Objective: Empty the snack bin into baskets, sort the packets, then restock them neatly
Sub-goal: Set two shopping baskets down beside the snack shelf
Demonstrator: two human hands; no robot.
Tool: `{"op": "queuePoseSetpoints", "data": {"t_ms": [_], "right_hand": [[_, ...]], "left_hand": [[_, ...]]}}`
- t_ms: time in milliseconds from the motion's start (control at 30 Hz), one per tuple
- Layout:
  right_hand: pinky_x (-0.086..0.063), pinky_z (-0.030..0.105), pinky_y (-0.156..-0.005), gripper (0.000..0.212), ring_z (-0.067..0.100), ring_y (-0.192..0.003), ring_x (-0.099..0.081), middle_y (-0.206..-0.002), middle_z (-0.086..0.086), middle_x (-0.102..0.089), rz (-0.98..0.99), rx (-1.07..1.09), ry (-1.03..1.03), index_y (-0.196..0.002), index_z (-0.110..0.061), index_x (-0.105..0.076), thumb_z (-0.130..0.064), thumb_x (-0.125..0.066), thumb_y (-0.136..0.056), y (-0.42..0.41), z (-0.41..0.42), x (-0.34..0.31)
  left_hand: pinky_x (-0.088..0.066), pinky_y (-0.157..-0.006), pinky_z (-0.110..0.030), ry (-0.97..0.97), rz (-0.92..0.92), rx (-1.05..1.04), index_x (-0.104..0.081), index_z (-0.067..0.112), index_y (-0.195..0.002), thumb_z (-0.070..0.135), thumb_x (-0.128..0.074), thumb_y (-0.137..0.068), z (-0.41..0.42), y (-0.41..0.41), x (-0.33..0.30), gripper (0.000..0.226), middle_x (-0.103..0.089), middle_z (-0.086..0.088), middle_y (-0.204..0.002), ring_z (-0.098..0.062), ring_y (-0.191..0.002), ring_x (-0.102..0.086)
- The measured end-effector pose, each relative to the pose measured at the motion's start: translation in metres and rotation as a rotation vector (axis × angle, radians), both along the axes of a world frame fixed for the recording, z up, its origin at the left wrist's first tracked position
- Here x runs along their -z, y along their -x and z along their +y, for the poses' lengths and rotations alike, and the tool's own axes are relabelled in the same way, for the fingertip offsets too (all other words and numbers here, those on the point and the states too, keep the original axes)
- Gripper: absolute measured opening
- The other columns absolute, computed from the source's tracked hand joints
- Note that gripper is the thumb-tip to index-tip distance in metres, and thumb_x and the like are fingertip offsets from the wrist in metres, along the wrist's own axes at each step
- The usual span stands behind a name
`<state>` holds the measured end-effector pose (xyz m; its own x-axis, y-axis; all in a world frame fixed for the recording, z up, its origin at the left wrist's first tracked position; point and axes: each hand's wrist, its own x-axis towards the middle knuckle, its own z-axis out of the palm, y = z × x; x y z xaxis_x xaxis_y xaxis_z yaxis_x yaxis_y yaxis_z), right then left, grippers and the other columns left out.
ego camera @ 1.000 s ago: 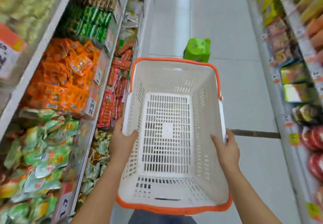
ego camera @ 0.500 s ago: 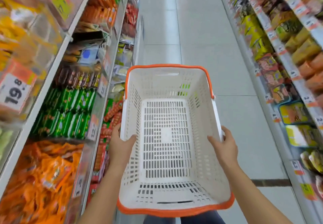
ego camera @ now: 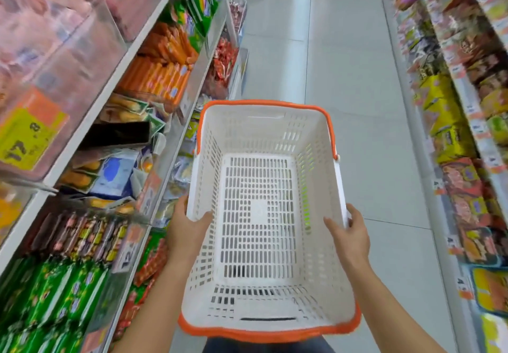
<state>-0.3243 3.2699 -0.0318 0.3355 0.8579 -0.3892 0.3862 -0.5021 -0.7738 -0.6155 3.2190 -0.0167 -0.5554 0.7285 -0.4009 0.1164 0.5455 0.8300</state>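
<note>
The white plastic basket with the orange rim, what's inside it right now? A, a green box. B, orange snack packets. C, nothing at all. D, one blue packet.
C: the white plastic basket with the orange rim shows only its bare slotted floor and walls, while the left hand and right hand grip its side rims.

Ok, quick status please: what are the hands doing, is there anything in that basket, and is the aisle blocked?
Left hand and right hand grip the basket's side rims. Basket empty. Aisle floor ahead shows no obstacle.
</note>
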Motion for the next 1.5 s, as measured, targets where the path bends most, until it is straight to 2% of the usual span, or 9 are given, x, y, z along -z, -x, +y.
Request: {"op": "queuePoseSetpoints", "data": {"t_ms": [167, 267, 433, 500, 600, 833, 1033, 1333, 1500], "right_hand": [[-0.04, 0.029, -0.078, 0.05, 0.02, -0.084, -0.056, -0.102, 0.003, -0.063, -0.031, 0.009, 0.007, -0.131, -0.022, -0.048, -0.023, -0.068, -0.085, 0.021, 0.101, 0.033], [-0.038, 0.03, -0.076, 0.046, 0.023, -0.082, -0.055, -0.096, 0.002, -0.061, -0.071, 0.03, 0.032, -0.129, -0.021, -0.05, -0.022, -0.067, -0.086, 0.033, 0.155, 0.06], [-0.037, 0.032, -0.073, 0.044, 0.026, -0.081, -0.054, -0.095, 0.004, -0.062, -0.14, 0.067, 0.1, -0.128, -0.016, -0.049, -0.031, -0.057, -0.088, 0.038, 0.21, 0.118], [-0.034, 0.031, -0.072, 0.051, 0.026, -0.081, -0.053, -0.092, 0.003, -0.059, -0.147, 0.079, 0.119, -0.126, -0.015, -0.049, -0.039, -0.049, -0.081, 0.041, 0.227, 0.152], [-0.036, 0.032, -0.077, 0.039, 0.026, -0.091, -0.058, -0.099, 0.003, -0.061, -0.158, 0.096, 0.167, -0.129, -0.014, -0.048, -0.027, -0.055, -0.093, 0.042, 0.242, 0.22], [-0.045, 0.039, -0.087, 0.036, 0.029, -0.1, -0.061, -0.115, 0.009, -0.065, -0.168, 0.098, 0.22, -0.128, -0.018, -0.048, -0.025, -0.057, -0.094, 0.045, 0.222, 0.36], [-0.038, 0.03, -0.078, 0.037, 0.022, -0.093, -0.058, -0.11, 0.008, -0.064, -0.162, 0.081, 0.209, -0.127, -0.012, -0.049, -0.025, -0.057, -0.093, 0.057, 0.196, 0.441], [-0.035, 0.024, -0.076, 0.038, 0.029, -0.102, -0.059, -0.118, 0.015, -0.061, -0.166, 0.091, 0.303, -0.132, -0.005, -0.044, -0.015, -0.052, -0.096, 0.072, 0.15, 0.497], [-0.035, 0.025, -0.069, 0.03, 0.024, -0.085, -0.057, -0.103, 0.01, -0.061, -0.157, 0.045, 0.308, -0.125, -0.006, -0.045, -0.016, -0.051, -0.097, 0.075, 0.13, 0.503]], "left_hand": [[-0.047, -0.063, -0.022, 0.094, 0.012, 0.032, -0.035, 0.02, -0.143, 0.012, -0.063, -0.09, 0.102, 0.028, 0.043, 0.061, -0.054, 0.0, -0.128, -0.02, -0.096, -0.06], [-0.051, -0.065, -0.029, 0.169, -0.001, 0.058, -0.04, 0.016, -0.137, 0.009, -0.06, -0.09, 0.162, 0.042, 0.073, 0.052, -0.061, -0.006, -0.12, -0.021, -0.089, -0.062], [-0.042, -0.054, -0.022, 0.292, 0.035, 0.062, -0.042, 0.015, -0.135, 0.002, -0.048, -0.094, 0.222, 0.05, 0.127, 0.043, -0.061, -0.004, -0.115, -0.008, -0.075, -0.057], [-0.042, -0.055, -0.02, 0.326, 0.048, 0.065, -0.042, 0.015, -0.135, 0.001, -0.046, -0.095, 0.239, 0.051, 0.158, 0.042, -0.059, -0.004, -0.114, -0.013, -0.078, -0.057], [-0.045, -0.072, -0.026, 0.367, 0.064, 0.039, -0.044, 0.012, -0.132, -0.001, -0.047, -0.095, 0.256, 0.049, 0.217, 0.04, -0.058, -0.003, -0.112, -0.017, -0.09, -0.054], [-0.047, -0.08, -0.033, 0.417, 0.079, -0.07, -0.043, 0.011, -0.131, -0.004, -0.045, -0.095, 0.239, 0.038, 0.346, 0.04, -0.058, -0.008, -0.123, -0.024, -0.104, -0.056], [-0.045, -0.084, -0.028, 0.42, 0.122, -0.055, -0.041, 0.011, -0.136, -0.005, -0.042, -0.094, 0.216, 0.044, 0.423, 0.045, -0.057, -0.009, -0.125, -0.024, -0.108, -0.056], [-0.045, -0.084, -0.029, 0.452, 0.192, 0.032, -0.04, 0.014, -0.134, -0.004, -0.041, -0.094, 0.18, 0.058, 0.466, 0.044, -0.057, -0.002, -0.119, -0.019, -0.102, -0.056], [-0.043, -0.087, -0.027, 0.461, 0.227, 0.057, -0.038, 0.014, -0.139, -0.003, -0.041, -0.095, 0.162, 0.056, 0.469, 0.047, -0.055, -0.001, -0.123, -0.014, -0.103, -0.053]]}}
